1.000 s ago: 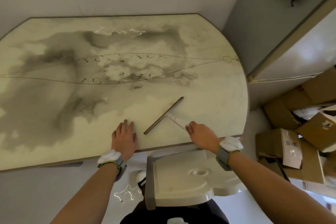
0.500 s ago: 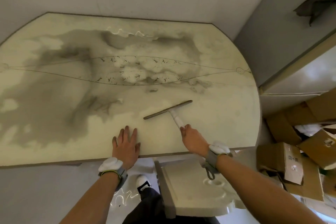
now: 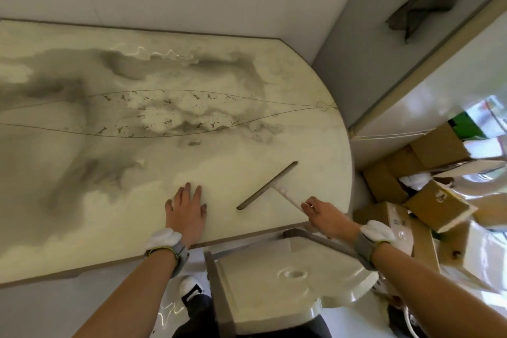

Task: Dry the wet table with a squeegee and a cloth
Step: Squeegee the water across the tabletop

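A cream marbled table [image 3: 315,145] with grey cloud patterns fills the left and middle; a glint of water shows near its far edge [image 3: 153,53]. A squeegee [image 3: 267,185] with a brown blade and white handle lies on the table near the front right edge, blade slanting up to the right. My right hand [image 3: 325,215] grips the end of its handle. My left hand [image 3: 186,207] rests flat on the table with straight fingers, left of the blade. A grey cloth [image 3: 422,3] hangs at the upper right, away from the table.
A cream chair seat [image 3: 288,282] stands under my arms at the table's front edge. Several cardboard boxes [image 3: 436,200] are piled on the floor to the right. A white wall runs behind the table, and a pale cabinet [image 3: 411,85] stands at the right.
The squeegee's blade has turned from nearly level to a steeper slant and sits closer to the table's right front edge. My left hand has stayed flat on the table.
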`<state>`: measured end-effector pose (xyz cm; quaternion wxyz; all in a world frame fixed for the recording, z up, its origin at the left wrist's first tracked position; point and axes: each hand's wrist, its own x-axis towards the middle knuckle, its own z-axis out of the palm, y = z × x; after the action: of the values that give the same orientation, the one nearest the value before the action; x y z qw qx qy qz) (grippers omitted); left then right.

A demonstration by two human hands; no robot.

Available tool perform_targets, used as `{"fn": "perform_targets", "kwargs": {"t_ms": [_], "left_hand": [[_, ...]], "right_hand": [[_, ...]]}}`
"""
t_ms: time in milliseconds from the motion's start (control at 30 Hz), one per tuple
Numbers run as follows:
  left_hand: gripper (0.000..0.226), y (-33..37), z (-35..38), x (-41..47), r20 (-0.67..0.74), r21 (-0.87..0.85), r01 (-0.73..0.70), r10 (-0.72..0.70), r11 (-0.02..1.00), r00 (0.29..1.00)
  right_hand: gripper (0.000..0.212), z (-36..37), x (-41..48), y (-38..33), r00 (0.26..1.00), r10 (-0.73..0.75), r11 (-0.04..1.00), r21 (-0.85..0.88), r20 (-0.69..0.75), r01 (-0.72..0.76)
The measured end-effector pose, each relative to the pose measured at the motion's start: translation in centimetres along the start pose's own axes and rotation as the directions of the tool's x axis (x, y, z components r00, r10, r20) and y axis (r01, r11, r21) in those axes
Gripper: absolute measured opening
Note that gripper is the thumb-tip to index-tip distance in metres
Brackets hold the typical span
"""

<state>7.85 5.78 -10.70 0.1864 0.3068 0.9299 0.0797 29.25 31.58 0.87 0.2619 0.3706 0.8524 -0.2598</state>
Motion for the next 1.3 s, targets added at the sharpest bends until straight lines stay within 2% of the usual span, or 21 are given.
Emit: {"fn": "perform_targets", "kwargs": {"t_ms": [100,167,333,433,533,633,767,867,967,1067,1167,1300], "left_hand": [[0.054,2.9,0.2,0.9,0.035,0.022,-0.02,0.019,1.0,0.999],[0.053,4.6,0.4,1.1,0.048,0.025,0.008,-0.01,1.0,0.999],[0.052,7.6,1.0,0.8,0.027,0.041,0.145,-0.146,0.989,0.989],[0.052,10.4,1.6,0.7,0.014,0.042,0.268,-0.268,0.963,0.963],[0.052,14.0,2.5,0.9,-0.008,0.009,0.363,-0.363,0.932,0.932],[0.053,18.7,3.6,1.9,0.004,-0.015,0.386,-0.386,0.922,0.922],[0.053,24.2,4.6,3.4,0.022,-0.024,0.37,-0.37,0.929,0.929],[0.054,26.3,5.2,3.4,0.044,-0.019,0.354,-0.353,0.935,0.935],[0.055,27.0,5.9,3.0,0.062,0.006,0.323,-0.323,0.946,0.944],[0.053,26.6,5.7,2.8,0.068,-0.031,0.315,-0.312,0.949,0.948],[0.05,26.2,5.6,2.8,0.05,-0.059,0.326,-0.324,0.943,0.945],[0.048,25.2,5.7,3.1,0.007,-0.041,0.312,-0.312,0.949,0.95]], "right_hand": [[0.03,-0.5,1.1,1.9,0.999,0.028,1.0,-0.002,0.02,-0.028],[0.028,-1.1,3.0,1.5,1.0,-0.016,1.0,-0.002,0.001,0.016],[0.041,-2.2,9.4,-1.9,0.985,-0.152,0.983,0.094,-0.076,0.159],[0.044,-3.7,11.9,-1.5,0.967,-0.25,0.963,0.094,-0.054,0.254],[0.039,-5.9,11.9,3.8,0.941,-0.338,0.936,0.102,-0.005,0.336],[0.031,-8.8,10.7,12.7,0.926,-0.376,0.926,0.039,0.026,0.375],[0.028,-11.3,9.2,23.4,0.932,-0.354,0.935,0.008,0.072,0.354],[0.026,-11.7,8.3,26.1,0.937,-0.32,0.944,-0.033,0.138,0.327],[0.028,-11.4,8.5,24.8,0.939,-0.315,0.942,-0.073,0.139,0.327],[0.057,-10.6,9.8,20.9,0.924,-0.374,0.918,-0.11,0.081,0.381],[0.036,-10.2,10.8,16.7,0.932,-0.36,0.932,-0.029,0.048,0.362],[0.031,-10.7,10.7,16.5,0.942,-0.332,0.943,-0.023,0.044,0.333]]}}
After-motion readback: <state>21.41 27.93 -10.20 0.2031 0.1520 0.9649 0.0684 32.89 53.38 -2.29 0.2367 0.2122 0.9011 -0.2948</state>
